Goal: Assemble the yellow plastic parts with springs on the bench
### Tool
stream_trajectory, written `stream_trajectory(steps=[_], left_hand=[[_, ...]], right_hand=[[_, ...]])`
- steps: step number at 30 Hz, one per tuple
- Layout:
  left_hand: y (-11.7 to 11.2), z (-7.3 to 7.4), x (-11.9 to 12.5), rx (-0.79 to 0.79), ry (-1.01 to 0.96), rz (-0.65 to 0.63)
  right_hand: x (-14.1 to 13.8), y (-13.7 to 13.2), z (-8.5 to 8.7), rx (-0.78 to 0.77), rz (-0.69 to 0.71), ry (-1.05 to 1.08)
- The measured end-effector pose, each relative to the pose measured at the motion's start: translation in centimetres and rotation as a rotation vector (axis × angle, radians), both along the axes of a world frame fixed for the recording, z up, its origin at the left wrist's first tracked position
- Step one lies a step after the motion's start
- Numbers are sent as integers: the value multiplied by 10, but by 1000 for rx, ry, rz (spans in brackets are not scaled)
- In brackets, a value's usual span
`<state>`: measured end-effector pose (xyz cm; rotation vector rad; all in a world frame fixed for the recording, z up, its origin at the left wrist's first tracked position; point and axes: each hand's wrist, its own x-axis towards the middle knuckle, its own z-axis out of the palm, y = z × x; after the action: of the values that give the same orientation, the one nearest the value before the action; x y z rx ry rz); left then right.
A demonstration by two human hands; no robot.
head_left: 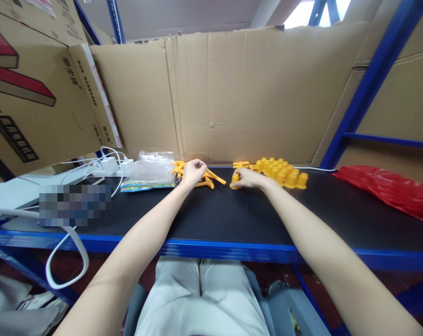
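Observation:
My right hand (249, 178) has its fingers closed around a small yellow cup-shaped piece (235, 180), whose flared rim is down at the black tabletop. To its right stand several matching yellow cup-shaped pieces (279, 171), packed close together. My left hand (193, 172) is closed in a pinch, with a small dark bit at the fingertips that is too small to name. Around and beneath it lie orange ridged plastic pieces (215, 177), partly covered by the hand. Another orange piece (241, 164) lies just behind my right hand.
Clear plastic bags (153, 168) lie left of my left hand. Farther left are white chargers (109, 164), loose cables and a blurred-out item (74, 204). A red plastic bag (386, 189) sits at the right. Cardboard (260, 93) walls the back; a blue rail (229, 249) edges the front.

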<state>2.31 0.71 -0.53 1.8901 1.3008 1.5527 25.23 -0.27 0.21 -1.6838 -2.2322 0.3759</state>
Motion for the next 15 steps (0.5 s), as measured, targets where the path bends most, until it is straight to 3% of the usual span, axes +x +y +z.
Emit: stream_trajectory(steps=[8, 15], left_hand=[[-13, 16, -6, -47, -71, 25], [-21, 24, -4, -97, -148, -73]], right_hand=[[-18, 0, -9, 94, 32, -35], [-30, -7, -11, 110, 138, 106]])
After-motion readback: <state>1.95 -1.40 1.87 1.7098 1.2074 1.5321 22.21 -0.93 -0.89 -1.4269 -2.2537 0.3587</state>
